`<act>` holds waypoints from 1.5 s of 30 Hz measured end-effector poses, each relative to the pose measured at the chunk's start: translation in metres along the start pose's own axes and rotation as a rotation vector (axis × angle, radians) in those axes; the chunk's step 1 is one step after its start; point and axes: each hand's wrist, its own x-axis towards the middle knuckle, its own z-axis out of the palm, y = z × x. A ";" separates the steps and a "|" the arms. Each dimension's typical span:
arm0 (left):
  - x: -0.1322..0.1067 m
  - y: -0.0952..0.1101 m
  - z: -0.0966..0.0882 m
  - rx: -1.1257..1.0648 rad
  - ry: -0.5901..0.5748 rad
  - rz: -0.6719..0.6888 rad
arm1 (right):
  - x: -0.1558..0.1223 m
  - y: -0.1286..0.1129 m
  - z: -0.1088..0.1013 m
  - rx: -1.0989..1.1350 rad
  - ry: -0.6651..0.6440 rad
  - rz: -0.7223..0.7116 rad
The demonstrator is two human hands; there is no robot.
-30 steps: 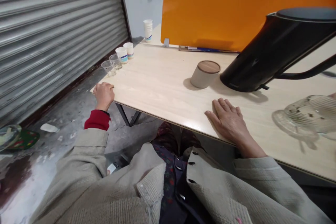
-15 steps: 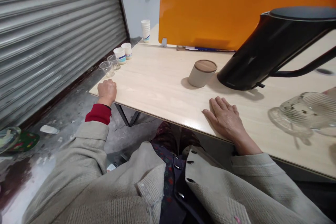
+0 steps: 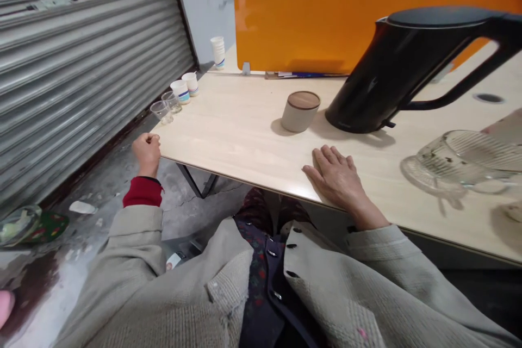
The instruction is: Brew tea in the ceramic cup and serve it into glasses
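My right hand (image 3: pixel 336 176) lies flat and open, palm down, on the pale wooden table (image 3: pixel 240 130) near its front edge. My left hand (image 3: pixel 147 149) is closed in a fist just off the table's left corner, over the floor; what it holds, if anything, is hidden. A black electric kettle (image 3: pixel 391 65) stands beyond my right hand, with a round beige jar with a wooden lid (image 3: pixel 299 110) to its left. A ribbed glass vessel (image 3: pixel 460 160) lies on its side to the right of my right hand.
Two clear cups (image 3: pixel 162 111) and two paper cups (image 3: pixel 185 87) line the table's left edge; a stack of paper cups (image 3: pixel 218 51) stands farther back. An orange divider (image 3: pixel 318 16) closes the far side. A metal roller shutter (image 3: pixel 81 49) is at left, with litter on the floor.
My left fist has slid back off the table's corner toward me. My right hand has stayed flat. The view has shifted a little to the right.
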 end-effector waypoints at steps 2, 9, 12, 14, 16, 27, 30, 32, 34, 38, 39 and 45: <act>-0.016 0.016 0.005 -0.206 0.010 -0.054 | -0.001 -0.001 0.000 0.008 0.005 -0.004; -0.102 0.095 0.048 -0.629 -0.288 0.128 | -0.024 0.007 -0.004 0.186 0.053 -0.084; -0.135 0.128 0.072 -0.706 -0.448 0.158 | -0.039 0.019 -0.007 0.288 0.088 -0.112; -0.148 0.150 0.087 -0.749 -0.533 0.166 | -0.046 0.026 -0.009 0.351 0.116 -0.095; -0.156 0.172 0.100 -0.781 -0.588 0.188 | -0.050 0.032 -0.010 0.415 0.142 -0.063; -0.224 0.221 0.140 -0.840 -0.912 0.160 | -0.085 0.069 -0.062 0.527 0.748 0.148; -0.239 0.218 0.145 -0.826 -0.948 0.057 | -0.109 0.092 -0.081 0.411 0.938 0.310; -0.245 0.217 0.147 -0.836 -0.953 -0.010 | -0.123 0.111 -0.094 0.264 1.056 0.416; -0.248 0.217 0.146 -0.864 -0.947 -0.057 | -0.134 0.131 -0.109 0.091 1.131 0.499; -0.248 0.215 0.147 -0.909 -0.930 -0.087 | -0.136 0.166 -0.139 -0.188 1.019 0.550; -0.247 0.214 0.148 -0.914 -0.927 -0.083 | -0.133 0.172 -0.145 -0.216 0.948 0.560; -0.243 0.208 0.153 -0.929 -0.942 -0.052 | -0.112 0.190 -0.162 -0.211 0.607 0.583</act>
